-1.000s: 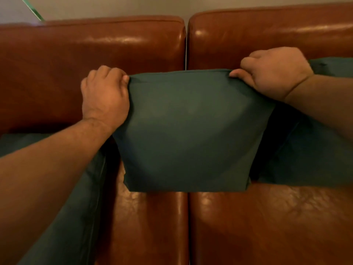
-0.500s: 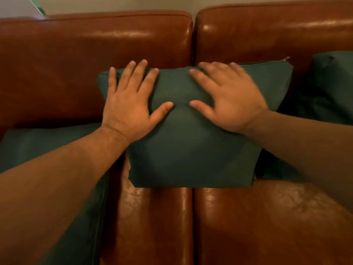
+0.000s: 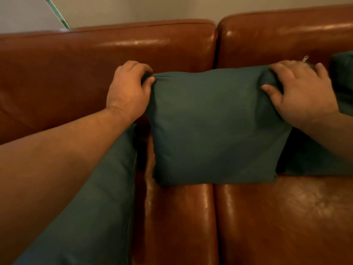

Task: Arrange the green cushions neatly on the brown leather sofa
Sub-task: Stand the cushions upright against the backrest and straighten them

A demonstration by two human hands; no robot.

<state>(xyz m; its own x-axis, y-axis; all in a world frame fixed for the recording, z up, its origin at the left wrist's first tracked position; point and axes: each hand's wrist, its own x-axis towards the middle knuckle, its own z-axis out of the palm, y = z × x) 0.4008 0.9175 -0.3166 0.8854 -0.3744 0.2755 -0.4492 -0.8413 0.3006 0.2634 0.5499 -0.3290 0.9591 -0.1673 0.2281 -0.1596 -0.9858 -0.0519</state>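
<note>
A dark green cushion [image 3: 214,127] stands upright against the back of the brown leather sofa [image 3: 107,60], over the seam between the two seats. My left hand [image 3: 128,90] grips its top left corner. My right hand [image 3: 298,92] grips its top right corner, beside a small zipper pull. A second green cushion [image 3: 99,207] lies on the left seat, partly under my left forearm. A third green cushion [image 3: 315,159] sits to the right, partly hidden behind the middle one and my right arm.
The sofa's two seat pads [image 3: 277,217] stretch toward me, bare leather in front of the middle cushion. A pale wall [image 3: 133,8] rises behind the sofa back, with a thin green-edged strip [image 3: 57,14] at the top left.
Half a second ago both hands lay flat and spread on the cushion's front. Now they have moved outward and closed on its two top corners, as they were one second ago.
</note>
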